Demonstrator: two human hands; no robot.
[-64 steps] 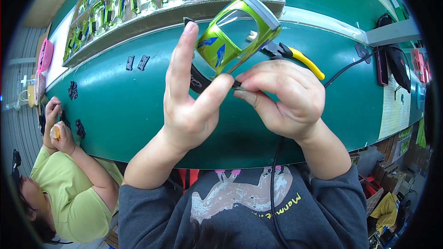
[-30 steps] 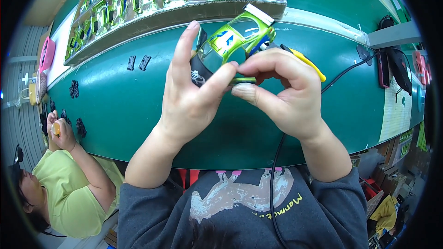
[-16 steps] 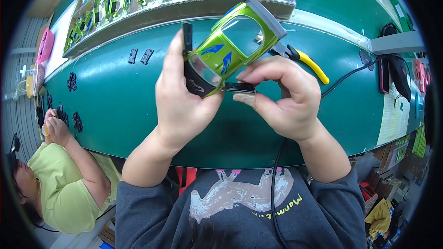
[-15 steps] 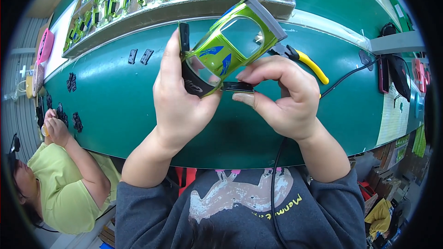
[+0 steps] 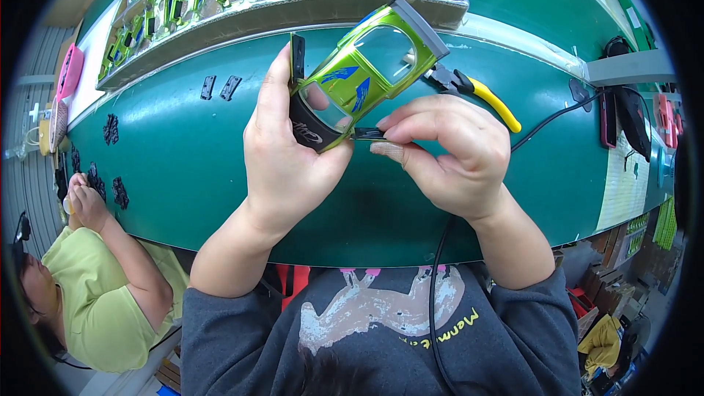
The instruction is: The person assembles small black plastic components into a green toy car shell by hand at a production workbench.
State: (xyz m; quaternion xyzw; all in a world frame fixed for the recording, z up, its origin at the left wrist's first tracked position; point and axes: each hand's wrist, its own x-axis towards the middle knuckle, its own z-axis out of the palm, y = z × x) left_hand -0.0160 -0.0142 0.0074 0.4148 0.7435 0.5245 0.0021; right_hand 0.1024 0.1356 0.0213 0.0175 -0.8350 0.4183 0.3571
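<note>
A green toy car body (image 5: pixel 339 77) with blue markings, a dark front section and a grey end strip is tilted above the bench. My left hand (image 5: pixel 290 136) is closed around its dark end, with a black side piece (image 5: pixel 297 56) standing up beside the index finger. Fingers and thumb of my right hand (image 5: pixel 451 150) pinch a second black side piece (image 5: pixel 369 133) at the body's near edge. A beige bandage (image 5: pixel 387 150) wraps that thumb. Just beyond my right hand lie pliers (image 5: pixel 488 99) with yellow and black handles.
A cardboard tray (image 5: pixel 293 16) of similar green bodies spans the far side of the green bench (image 5: pixel 183 198). Two small black parts (image 5: pixel 220 88) and several black clusters (image 5: pixel 111 130) lie to the left, near a co-worker's hands (image 5: pixel 86 202). A black cable (image 5: pixel 546 128) runs at the right.
My right fingertips have shifted slightly along the black side piece toward the car body. The body and my left hand stay nearly in place.
</note>
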